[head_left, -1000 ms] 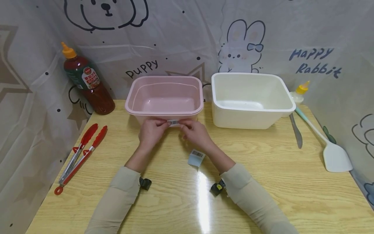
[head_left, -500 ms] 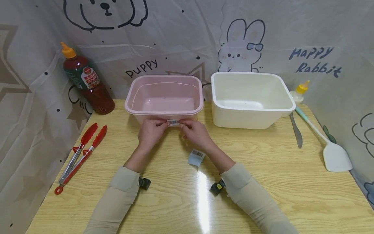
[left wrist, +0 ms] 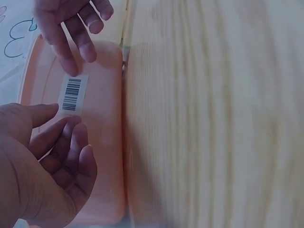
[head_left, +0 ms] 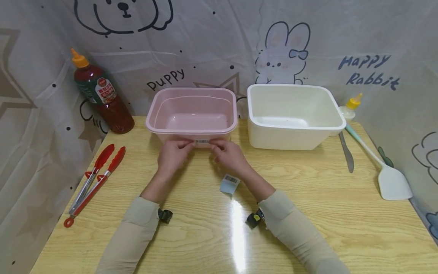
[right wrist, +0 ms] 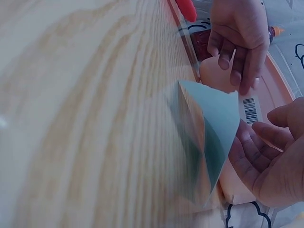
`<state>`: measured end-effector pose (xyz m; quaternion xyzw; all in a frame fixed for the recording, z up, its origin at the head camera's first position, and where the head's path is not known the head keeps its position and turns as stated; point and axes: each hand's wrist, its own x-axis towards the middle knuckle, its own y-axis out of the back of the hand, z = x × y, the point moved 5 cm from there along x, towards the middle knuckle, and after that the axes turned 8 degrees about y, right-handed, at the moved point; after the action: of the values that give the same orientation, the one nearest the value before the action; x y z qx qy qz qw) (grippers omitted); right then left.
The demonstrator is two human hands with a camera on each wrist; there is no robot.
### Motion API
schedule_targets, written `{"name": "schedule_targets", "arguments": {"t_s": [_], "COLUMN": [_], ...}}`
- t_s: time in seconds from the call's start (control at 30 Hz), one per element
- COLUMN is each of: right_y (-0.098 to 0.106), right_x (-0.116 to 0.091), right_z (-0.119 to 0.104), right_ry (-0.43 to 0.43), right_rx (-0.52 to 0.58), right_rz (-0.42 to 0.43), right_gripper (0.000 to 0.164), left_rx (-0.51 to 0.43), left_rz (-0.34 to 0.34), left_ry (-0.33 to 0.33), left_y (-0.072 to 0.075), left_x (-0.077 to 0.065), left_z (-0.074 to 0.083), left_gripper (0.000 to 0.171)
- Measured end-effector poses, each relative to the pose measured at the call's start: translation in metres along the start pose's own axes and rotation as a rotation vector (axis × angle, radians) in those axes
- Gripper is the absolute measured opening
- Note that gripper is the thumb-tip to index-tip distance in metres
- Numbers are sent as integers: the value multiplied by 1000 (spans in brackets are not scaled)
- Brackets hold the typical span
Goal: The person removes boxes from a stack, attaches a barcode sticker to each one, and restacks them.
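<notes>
A white barcode label (head_left: 202,141) lies flat on the front wall of the pink plastic bin (head_left: 191,132). To its left is my left hand (head_left: 173,155), thumb and fingers apart and loosely bent, fingertips at the label's edge. My right hand (head_left: 228,155) is at the other end; in the left wrist view one of its fingertips (left wrist: 71,68) touches the label's edge. Neither hand grips anything. On the table below the right hand lies a pale blue paper slip (head_left: 229,185) with a barcode, seen folded upright in the right wrist view.
A white bin (head_left: 282,139) stands right of the pink one. Red-tipped tongs (head_left: 96,182) and a red sauce bottle (head_left: 104,95) are at left. At right lie a knife (head_left: 347,154) and a white spatula (head_left: 393,182), with a yellow-capped bottle (head_left: 349,110) behind.
My left hand has drawn back slightly to the left from the label, and more of the label shows. The right hand and the paper slip look unmoved.
</notes>
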<state>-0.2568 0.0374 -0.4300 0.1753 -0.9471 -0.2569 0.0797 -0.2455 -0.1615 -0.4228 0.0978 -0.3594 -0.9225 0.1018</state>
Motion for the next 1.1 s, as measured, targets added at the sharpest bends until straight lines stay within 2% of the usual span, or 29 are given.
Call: {"name": "schedule_targets", "arguments": {"t_s": [0.1, 0.17, 0.33, 0.43, 0.6, 0.67, 0.83, 0.9, 1.0, 1.1], "right_y": [1, 1, -1, -1, 7, 9, 3, 2, 1, -3], "right_x": [0, 1, 5, 7, 6, 6, 8, 8, 5, 3], "right_z": [-1, -2, -7, -9, -7, -8, -10, -9, -4, -1], "right_ry": [4, 10, 76, 110, 84, 82, 133, 135, 93, 71], "right_rx": [-3, -13, -45, -65, -79, -72, -82, -86, -81, -77], "right_rz": [-1, -1, -21, -45, -53, -71, -166, -173, -165, -204], "right_gripper": [36, 36, 38, 39, 39, 40, 41, 41, 42, 45], "left_rx": [9, 17, 45, 39, 25, 26, 38, 44, 64, 100], "left_rz": [-1, -11, -80, -101, -50, -58, -135, -128, -93, -110], "left_ry": [-7, -38, -212, -262, -235, -248, -288, -278, -253, -264], "left_y": [1, -1, -12, -14, -5, -4, -9, -7, -3, -4], "left_x": [-1, -2, -4, -3, 0, 1, -1, -2, -4, -3], "left_z": [0, 2, 16, 22, 21, 22, 26, 24, 18, 14], "left_gripper": [28, 26, 27, 29, 28, 28, 32, 33, 31, 32]}}
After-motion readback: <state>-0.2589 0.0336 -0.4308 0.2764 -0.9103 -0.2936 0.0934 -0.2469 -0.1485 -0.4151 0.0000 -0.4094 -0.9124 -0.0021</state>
